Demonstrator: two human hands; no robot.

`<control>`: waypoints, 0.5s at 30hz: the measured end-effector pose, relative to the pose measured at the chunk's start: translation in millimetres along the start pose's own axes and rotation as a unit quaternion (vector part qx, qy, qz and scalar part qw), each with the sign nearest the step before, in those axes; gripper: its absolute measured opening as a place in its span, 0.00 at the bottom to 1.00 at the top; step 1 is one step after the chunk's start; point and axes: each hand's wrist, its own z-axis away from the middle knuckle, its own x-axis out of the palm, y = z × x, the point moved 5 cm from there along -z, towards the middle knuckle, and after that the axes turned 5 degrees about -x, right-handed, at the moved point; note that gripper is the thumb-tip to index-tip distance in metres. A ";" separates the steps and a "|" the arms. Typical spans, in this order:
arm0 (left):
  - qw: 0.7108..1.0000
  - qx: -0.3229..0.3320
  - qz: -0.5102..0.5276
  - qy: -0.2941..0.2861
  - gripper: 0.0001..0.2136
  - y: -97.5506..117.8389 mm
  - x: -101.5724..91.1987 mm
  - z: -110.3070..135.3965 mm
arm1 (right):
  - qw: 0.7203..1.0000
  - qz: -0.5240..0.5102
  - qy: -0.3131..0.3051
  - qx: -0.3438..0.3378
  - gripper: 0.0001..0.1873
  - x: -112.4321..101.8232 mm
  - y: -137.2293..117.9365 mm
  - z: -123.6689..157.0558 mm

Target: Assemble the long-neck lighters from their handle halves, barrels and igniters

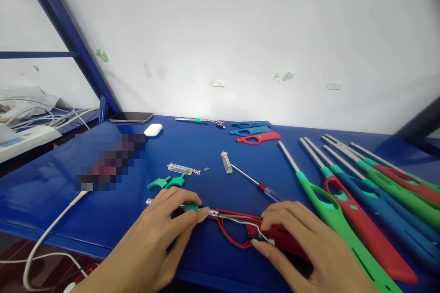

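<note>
A red lighter shell half [240,231] lies open on the blue table [213,178] near its front edge, with thin wires running along it. My left hand [161,233] pinches the metal tube with a green collar [190,208] at the shell's left end. My right hand [302,242] presses down on the shell's handle end, fingertips on the small black part and wires. Just behind my left hand lie two green trigger pieces [167,182] and a clear plastic tank [180,169]. A second clear tank [226,162] and a red-handled screwdriver [261,185] lie behind the shell.
Several assembled long lighters in green, red and blue [357,192] lie in a row at the right. Blue and red shell halves [256,132] and a spare tube [197,120] sit near the wall. A phone [131,116], white earbud case [153,129] and white cable [51,233] are at the left.
</note>
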 end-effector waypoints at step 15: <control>1.000 0.001 0.002 0.001 0.16 -1.0 1.3 0.5 | 0.993 0.007 0.093 -0.067 0.19 -13.5 -10.7 -9.7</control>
